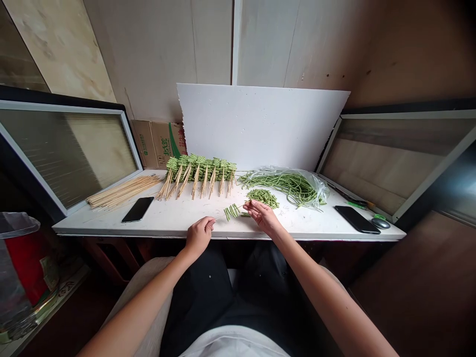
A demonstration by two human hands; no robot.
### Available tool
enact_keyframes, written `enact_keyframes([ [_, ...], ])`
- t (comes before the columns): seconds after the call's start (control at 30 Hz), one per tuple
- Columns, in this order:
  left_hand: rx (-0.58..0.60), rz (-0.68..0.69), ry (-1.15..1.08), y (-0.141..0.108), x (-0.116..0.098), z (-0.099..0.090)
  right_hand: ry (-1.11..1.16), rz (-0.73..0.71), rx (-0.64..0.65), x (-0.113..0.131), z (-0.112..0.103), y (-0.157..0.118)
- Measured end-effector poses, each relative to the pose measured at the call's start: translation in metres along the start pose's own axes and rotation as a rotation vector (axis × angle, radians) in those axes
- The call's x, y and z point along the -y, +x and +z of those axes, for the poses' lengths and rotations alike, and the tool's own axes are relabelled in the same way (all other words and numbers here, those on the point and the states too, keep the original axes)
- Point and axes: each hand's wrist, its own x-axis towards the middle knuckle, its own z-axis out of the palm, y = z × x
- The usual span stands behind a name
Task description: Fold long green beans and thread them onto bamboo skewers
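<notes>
My right hand (260, 214) pinches a thin wooden skewer near the middle of the table. Several short pieces of green long bean (232, 211) are threaded side by side on it, to the left of my fingers. My left hand (200, 233) rests at the table's front edge with curled fingers, thumb against forefinger; whether anything is between them is hidden. Just behind my right hand lies a pile of cut bean pieces (265, 197). A few more pieces lie partly under that hand. Farther back, a stack of filled bean skewers (201, 168) has its sticks pointing toward me.
Bare bamboo skewers (124, 191) lie at the left, near a phone (138, 209). Uncut long beans (293, 186) lie in a clear plastic bag. A second phone (357, 219) and green-handled scissors (379, 216) are at the right. A white foam board (260, 126) stands behind the table (167, 218).
</notes>
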Motion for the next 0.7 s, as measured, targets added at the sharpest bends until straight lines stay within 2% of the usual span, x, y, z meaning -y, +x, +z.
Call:
enact_keyframes([
  [0.27,0.015,-0.022,0.007,0.0009,-0.0034,-0.0036,-0.023,-0.012,-0.004,-0.0015,-0.0024,-0.0002],
  [0.7,-0.001,-0.029,0.026,0.0009,-0.0047,-0.0048,-0.125,-0.124,-0.022,-0.0003,0.0057,-0.0079],
])
